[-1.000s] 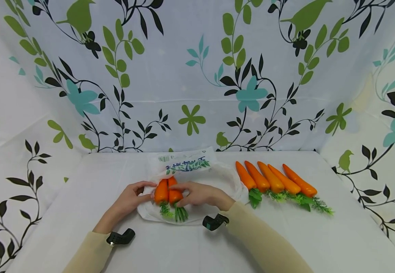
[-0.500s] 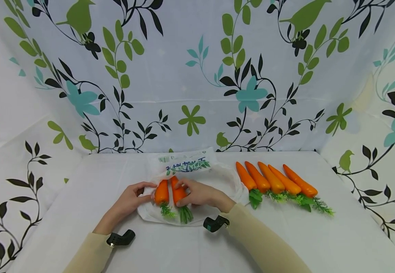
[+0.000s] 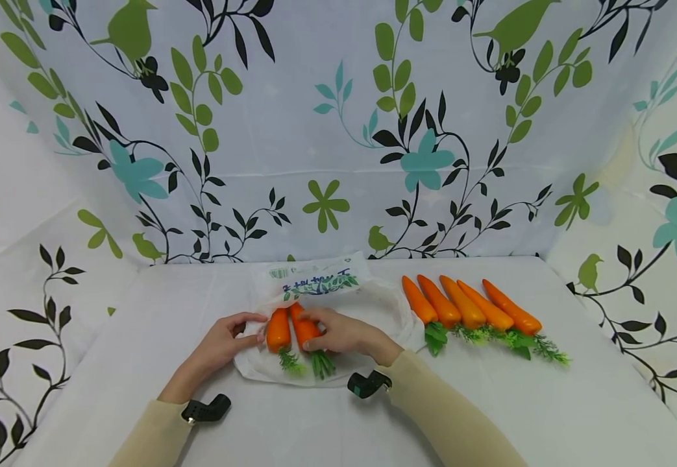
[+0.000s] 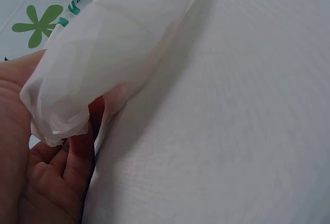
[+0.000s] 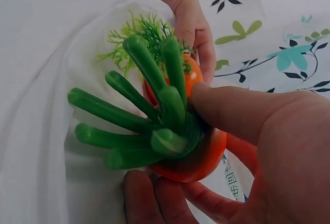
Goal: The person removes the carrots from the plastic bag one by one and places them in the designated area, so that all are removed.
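A white plastic bag point(image 3: 385, 305) with blue and green print lies on the table, its opening toward me. Two orange carrots lie at that opening, their tips under the bag's film. My right hand point(image 3: 344, 332) grips the right carrot point(image 3: 305, 327), which has a bunch of thick green stems; in the right wrist view the thumb and fingers go round its orange top point(image 5: 198, 162). The left carrot point(image 3: 278, 331), with feathery leaves, lies beside my left hand point(image 3: 226, 338). In the left wrist view, that hand holds the bag's gathered edge point(image 4: 77, 100) between thumb and fingers.
Several more carrots point(image 3: 461, 305) lie in a slanted row right of the bag, leafy ends toward me. A white cloth point(image 3: 163, 311) covers the table. A patterned curtain point(image 3: 291, 130) hangs behind it. Black wrist devices point(image 3: 206, 408) sit on both wrists.
My right hand has shifted the right carrot a little to the right, parting it from the left one, and its fingers have closed round it. My left hand stays at the bag's edge.
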Motion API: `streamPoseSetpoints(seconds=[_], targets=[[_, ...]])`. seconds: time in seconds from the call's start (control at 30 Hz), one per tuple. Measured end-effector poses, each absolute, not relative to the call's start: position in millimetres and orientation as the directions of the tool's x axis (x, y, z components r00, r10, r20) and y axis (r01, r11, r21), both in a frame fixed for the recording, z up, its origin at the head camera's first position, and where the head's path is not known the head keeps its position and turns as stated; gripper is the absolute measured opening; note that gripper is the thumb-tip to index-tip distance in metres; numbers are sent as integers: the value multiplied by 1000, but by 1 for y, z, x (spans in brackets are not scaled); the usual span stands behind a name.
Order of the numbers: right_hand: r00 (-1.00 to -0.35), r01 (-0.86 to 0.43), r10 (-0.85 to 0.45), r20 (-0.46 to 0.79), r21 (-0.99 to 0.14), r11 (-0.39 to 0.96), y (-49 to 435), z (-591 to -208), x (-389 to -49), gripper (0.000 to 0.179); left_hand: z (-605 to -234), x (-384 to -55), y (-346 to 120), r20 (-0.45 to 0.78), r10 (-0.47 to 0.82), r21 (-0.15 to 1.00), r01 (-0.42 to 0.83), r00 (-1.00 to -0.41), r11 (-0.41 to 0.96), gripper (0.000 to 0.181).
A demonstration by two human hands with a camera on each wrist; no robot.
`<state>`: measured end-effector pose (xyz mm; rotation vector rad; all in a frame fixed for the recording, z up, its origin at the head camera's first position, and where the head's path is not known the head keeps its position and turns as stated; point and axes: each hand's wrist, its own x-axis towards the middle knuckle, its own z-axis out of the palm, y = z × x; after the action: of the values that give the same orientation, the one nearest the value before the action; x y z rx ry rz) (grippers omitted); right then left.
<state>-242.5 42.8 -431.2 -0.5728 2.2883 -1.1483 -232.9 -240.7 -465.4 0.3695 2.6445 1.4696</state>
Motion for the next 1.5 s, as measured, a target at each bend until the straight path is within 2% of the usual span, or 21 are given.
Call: streamPoseSetpoints(seconds=[0.2, 0.77, 1.17, 1.5], targets=[[-786, -154, -557, -267, -788, 596, 42, -430, -241, 55, -470, -235, -243, 42, 266, 850, 174, -963, 497, 36], [-801, -100, -557, -217, -870, 483, 47, -433, -241, 47, -469, -236, -245, 58, 272, 848, 191, -961, 494, 36], [-808, -110, -565, -166, -900, 422, 52, -438, -237, 44, -468, -234, -244, 50, 261, 849, 179, -964, 498, 35], [-816, -120, -556, -158, -895, 429, 53, -437, -231, 40, -470, -235, -244, 62, 272, 845, 195, -960, 498, 34]])
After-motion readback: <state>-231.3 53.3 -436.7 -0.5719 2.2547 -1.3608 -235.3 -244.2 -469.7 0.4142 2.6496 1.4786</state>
